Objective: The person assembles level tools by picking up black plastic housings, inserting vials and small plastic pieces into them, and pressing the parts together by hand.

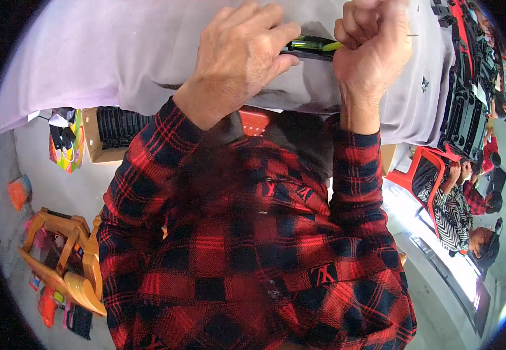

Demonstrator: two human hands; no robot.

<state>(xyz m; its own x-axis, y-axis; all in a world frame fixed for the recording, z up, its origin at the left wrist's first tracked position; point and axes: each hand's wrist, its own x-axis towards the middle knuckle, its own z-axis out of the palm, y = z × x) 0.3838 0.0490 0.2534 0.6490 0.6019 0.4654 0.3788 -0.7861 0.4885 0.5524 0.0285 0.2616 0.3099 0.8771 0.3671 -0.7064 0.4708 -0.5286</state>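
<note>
"The left hand (235, 52) has thumb and fingers closed over one end of a dark strip (305, 52). And the other?"

"The right hand (375, 52) is curled tight around a slim yellow-green tool (333, 46); its near end reaches the strip, which lies between the two hands on the cloth (107, 52)."

"How do the edges run?"

"The cloth's near edge passes beneath both wrists, just short of the plaid shirt (218, 251). Leftward the cloth stretches on, softly wrinkled, to a hanging corner. Rightward the room is narrower: small dark bits (425, 84) lie on it, then it meets a crowd of black parts (466, 111)."

"Any containers?"

"A cardboard box (92, 137) below the cloth on the left, holding ribbed black pieces (122, 125) in a row. Beside it a bright patterned bag (69, 146) has dark and white items at its mouth."

"What else stands about?"

"A wooden chair (60, 251) at lower left, with an orange object (18, 192) near it. A red chair (407, 175) stands close past the right forearm, and a co-worker in zebra stripes (451, 204) sits there. Between the forearms, a red perforated piece (254, 122) shows under the cloth's edge."
</note>
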